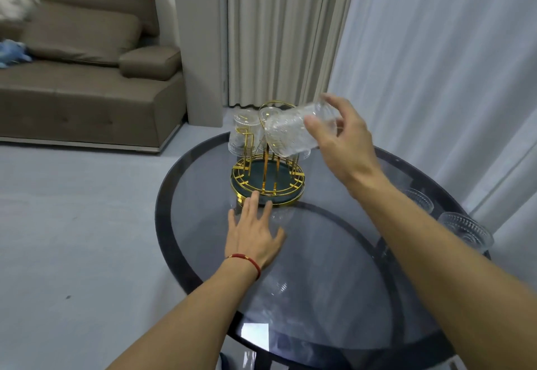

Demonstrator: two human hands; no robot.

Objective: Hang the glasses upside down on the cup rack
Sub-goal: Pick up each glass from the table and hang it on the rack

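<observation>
The left hand [254, 236] lies flat on the glass table [334, 268] with its fingers spread, holding nothing, fingertips touching the rack [268, 179] base at its 7 o'clock edge. One glass [243, 132] hangs upside down on the rack's 10 o'clock peg. Over the rack's 2 o'clock side, the right hand [344, 143] grips a tilted glass [293, 131] by its base, while two more glasses [466, 231] stand at the table's 3 o'clock rim.

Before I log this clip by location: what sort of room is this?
Most likely a home living room. A brown sofa stands against the far wall, floor-length curtains hang behind, and the work happens on a small round glass table that holds a gold cup rack.
</observation>
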